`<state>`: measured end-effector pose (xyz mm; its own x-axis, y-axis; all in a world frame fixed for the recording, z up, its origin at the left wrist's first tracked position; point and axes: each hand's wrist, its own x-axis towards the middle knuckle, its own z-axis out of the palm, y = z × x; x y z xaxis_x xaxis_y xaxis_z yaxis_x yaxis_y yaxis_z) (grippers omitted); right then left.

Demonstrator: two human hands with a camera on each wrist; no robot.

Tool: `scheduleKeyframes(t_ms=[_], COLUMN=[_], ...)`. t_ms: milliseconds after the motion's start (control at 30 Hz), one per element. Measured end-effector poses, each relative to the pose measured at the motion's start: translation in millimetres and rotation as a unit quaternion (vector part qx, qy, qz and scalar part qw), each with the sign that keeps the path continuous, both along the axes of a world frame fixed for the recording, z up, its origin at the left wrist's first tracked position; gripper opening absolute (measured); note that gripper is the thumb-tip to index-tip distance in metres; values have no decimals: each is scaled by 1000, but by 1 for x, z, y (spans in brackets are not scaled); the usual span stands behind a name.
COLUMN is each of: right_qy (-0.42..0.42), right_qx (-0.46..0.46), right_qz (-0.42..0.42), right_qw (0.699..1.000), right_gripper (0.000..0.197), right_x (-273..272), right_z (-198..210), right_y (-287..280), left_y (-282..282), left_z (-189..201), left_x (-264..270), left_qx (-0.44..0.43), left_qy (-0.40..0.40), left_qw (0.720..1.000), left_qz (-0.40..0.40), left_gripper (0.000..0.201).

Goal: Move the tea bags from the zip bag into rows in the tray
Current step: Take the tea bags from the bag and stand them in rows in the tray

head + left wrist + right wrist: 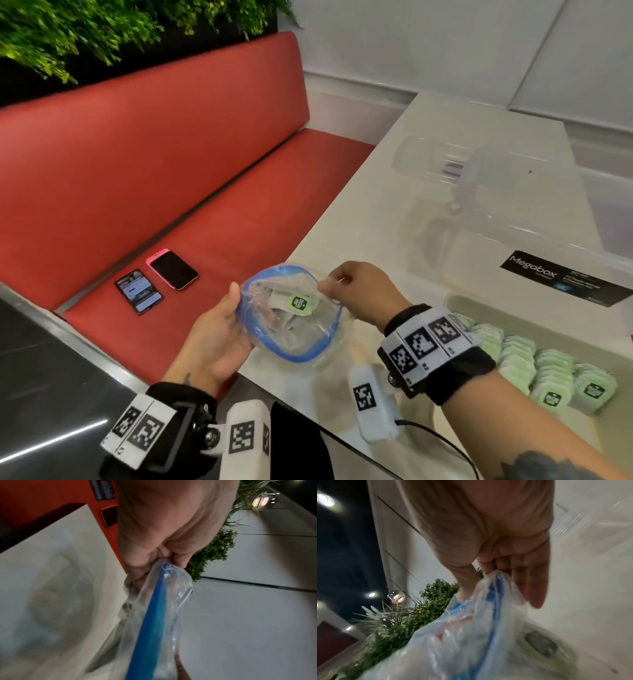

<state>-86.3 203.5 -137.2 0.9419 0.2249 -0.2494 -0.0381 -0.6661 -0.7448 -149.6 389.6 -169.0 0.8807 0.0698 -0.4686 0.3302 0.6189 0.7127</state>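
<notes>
My left hand (219,337) cups the near side of the zip bag (291,318), and in the left wrist view my left-hand grip is pinched on the blue zip strip (150,622) at the bag's corner. My right hand (363,291) has its grip clenched on the far rim of the bag, thumb against curled fingers (518,574), with clear plastic bunched between them in the right wrist view. Between the two grips the bag's mouth gapes into a wide blue-edged loop, held at the near left edge of the white surface (394,205). Inside the bag lies a tea bag (298,303) with a green wrapper and a dark label, facing up; pale shapes lie under it, too crumpled behind the plastic for me to count. To my right, beside my right forearm, the clear tray (455,301) sits on the surface, and rows of green-wrapped tea bags (548,377) stand packed in it on edge. Beyond the tray a black Megabox label (534,274) shows on a clear plastic lid. Off to my left, on the red bench seat (239,205), two phones (156,281) lie side by side, one lit and one in a pink case. Above the bench's backrest hangs green foliage (68,27).
</notes>
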Motion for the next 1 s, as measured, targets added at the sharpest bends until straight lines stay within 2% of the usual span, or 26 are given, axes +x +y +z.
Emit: scheduleKeyframes(t_ms=[67,133,167,233,367,433,467,500,533,600,633,700,733,800,833,900,1000], right_qy=[-13,-48,-48,16,175,211,216,210,193,167,167,181,170,107,63,-24,-98], right_qx=[17,6,17,116,329,385,388,374,337,274,267,300,300,282,284,260,156], right_qz=[21,21,-3,-73,-146,-168,-179,-191,-198,-179,-160,-128,-121,-121,-112,-67,6], right_qw=[1000,999,999,990,916,883,878,883,900,930,936,928,931,946,950,963,983], right_gripper=[27,19,29,37,28,30,30,29,25,32,38,33,28,39,41,37,39], right_x=[-4,-4,-3,1,-2,-2,0,2,4,7,9,8,9,9,9,7,0], right_z=[-1,-1,-2,-7,-4,1,2,2,2,2,4,7,7,3,2,5,8], right_y=[3,4,3,3,7,6,6,6,7,7,6,4,2,-2,-2,-2,-2], left_y=[-3,-5,-5,-3,-4,-5,-5,-5,-5,-8,-10,-13,-14,-16,-16,-18,-25], left_z=[-4,-6,-8,-12,-19,-21,-20,-19,-18,-12,-9,-5,-4,0,0,0,-4], left_x=[0,-1,-2,-1,-1,-2,-3,-4,-5,-7,-8,-7,-5,-4,-3,-1,2], left_qx=[-43,-80,-98,-120,-112,-105,-93,-74,-47,60,128,282,367,512,555,605,663], left_qy=[-5,-10,-10,-4,4,5,-1,-10,-21,-43,-56,-88,-104,-138,-146,-147,-134], left_qw=[999,996,993,989,988,988,989,992,996,997,990,955,924,848,819,782,729], left_qz=[24,47,59,84,102,112,112,101,78,14,-9,-10,-2,-2,-6,-36,-107], left_gripper=[58,56,51,39,32,21,21,24,29,26,26,30,32,36,39,46,63])
